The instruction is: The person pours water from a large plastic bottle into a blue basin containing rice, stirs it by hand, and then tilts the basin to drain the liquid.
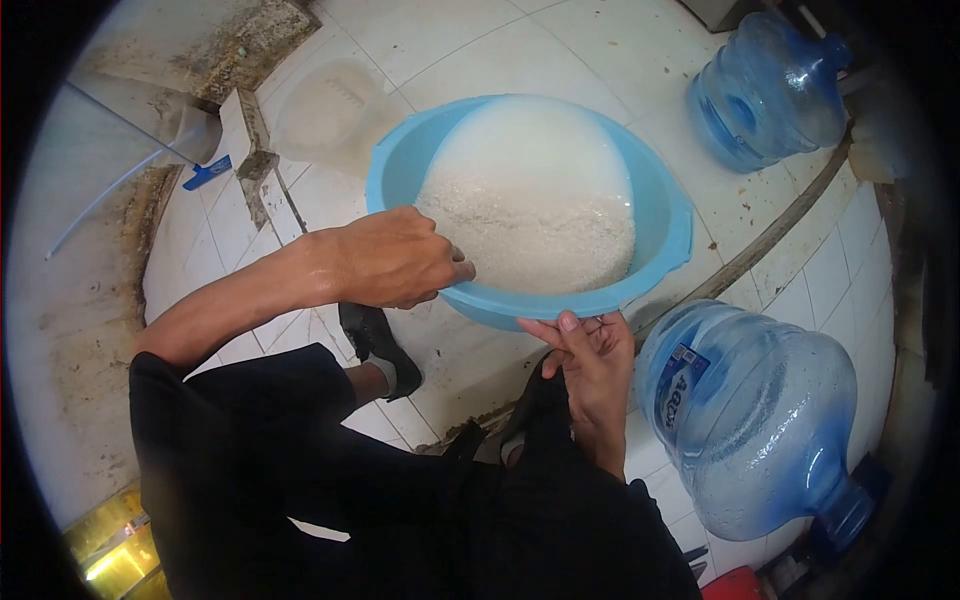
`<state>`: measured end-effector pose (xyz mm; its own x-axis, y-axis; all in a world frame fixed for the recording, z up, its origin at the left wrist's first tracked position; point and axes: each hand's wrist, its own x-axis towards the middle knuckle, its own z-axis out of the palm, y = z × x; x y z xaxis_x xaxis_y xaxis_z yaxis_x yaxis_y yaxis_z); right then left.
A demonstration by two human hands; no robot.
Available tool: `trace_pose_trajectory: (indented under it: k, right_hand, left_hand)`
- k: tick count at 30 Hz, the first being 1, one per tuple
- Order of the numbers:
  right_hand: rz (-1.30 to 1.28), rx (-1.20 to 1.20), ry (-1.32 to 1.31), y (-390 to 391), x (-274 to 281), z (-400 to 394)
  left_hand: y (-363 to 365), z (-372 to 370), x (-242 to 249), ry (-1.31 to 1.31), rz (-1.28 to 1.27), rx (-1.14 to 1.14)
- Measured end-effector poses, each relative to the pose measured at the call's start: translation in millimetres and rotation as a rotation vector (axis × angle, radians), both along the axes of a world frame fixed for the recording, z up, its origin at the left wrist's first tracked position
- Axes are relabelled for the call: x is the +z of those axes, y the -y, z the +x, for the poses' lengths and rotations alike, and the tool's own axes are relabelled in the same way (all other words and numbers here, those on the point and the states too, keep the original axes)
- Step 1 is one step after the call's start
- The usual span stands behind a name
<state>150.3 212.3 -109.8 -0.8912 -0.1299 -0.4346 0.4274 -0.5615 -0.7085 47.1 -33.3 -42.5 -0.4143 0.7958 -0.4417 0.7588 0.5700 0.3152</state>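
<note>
A light blue plastic basin (660, 255) holds white rice grains (540, 245) under cloudy white water (530, 140). The rice is banked toward the near side, and the basin looks tilted. At its near left rim, my left hand (390, 258) is closed with the fingers curled against the edge; its fingertips are partly hidden. Below the near rim, my right hand (592, 365) pinches the basin's edge, thumb toward me and the other fingers bent under it.
Two blue water jugs lie on the right, one near (750, 410) and one far (765, 90). A puddle of cloudy water (325, 105) spreads on the tiled floor behind the basin. A blue-headed squeegee (207, 172) leans at the left, beside a low tiled ledge (245, 130).
</note>
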Motion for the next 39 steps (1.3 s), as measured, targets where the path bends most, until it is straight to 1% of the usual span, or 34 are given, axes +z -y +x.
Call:
trace_pose_trajectory:
  k: [5, 7, 11, 14, 16, 20, 22, 26, 30, 35, 37, 39]
  right_hand:
    - [0.013, 0.018, -0.018, -0.8, 2.3, -0.4]
    - [0.019, 0.013, -0.005, 0.3, 5.5, -1.7]
    - [0.019, 0.008, -0.011, 0.8, 7.8, -3.5]
    - [0.016, 0.002, -0.001, 1.1, 8.3, -4.2]
    - [0.018, 0.003, 0.001, 1.3, 10.0, -5.4]
    - [0.045, 0.009, -0.002, 2.0, 12.5, -5.9]
    - [0.044, 0.020, -0.009, 1.9, 11.8, -6.6]
    - [0.027, 0.041, -0.020, 1.9, 7.2, -5.9]
    - [0.011, 0.010, -0.005, 5.1, 9.5, -5.8]
    - [-0.046, 0.014, -0.035, 4.4, -0.9, -9.1]
    - [-0.072, 0.013, -0.039, 4.0, -5.7, -9.1]
    - [-0.101, 0.013, -0.053, 3.7, -8.3, -10.5]
  left_hand:
    - [-2.3, -3.0, 5.9, 0.005, 0.003, -0.005]
    - [-6.7, -6.4, 12.4, 0.036, -0.110, -0.003]
    - [-6.8, -8.9, 13.7, 0.043, -0.130, 0.009]
    - [-4.3, -10.5, 10.9, 0.056, -0.118, 0.004]
    - [0.8, -9.4, 5.9, 0.014, -0.002, -0.006]
    - [1.3, -9.9, 7.6, -0.011, 0.028, -0.030]
    - [-3.2, -11.1, 14.6, 0.046, -0.107, 0.003]
    - [-5.2, -13.9, 19.5, 0.058, -0.161, -0.003]
    - [-2.2, -14.1, 19.1, 0.028, -0.102, 0.000]
    - [2.2, -17.9, 17.5, -0.011, -0.094, -0.024]
    - [3.6, -17.8, 17.2, -0.025, -0.030, -0.016]
    - [4.8, -17.8, 16.9, -0.048, -0.023, -0.021]
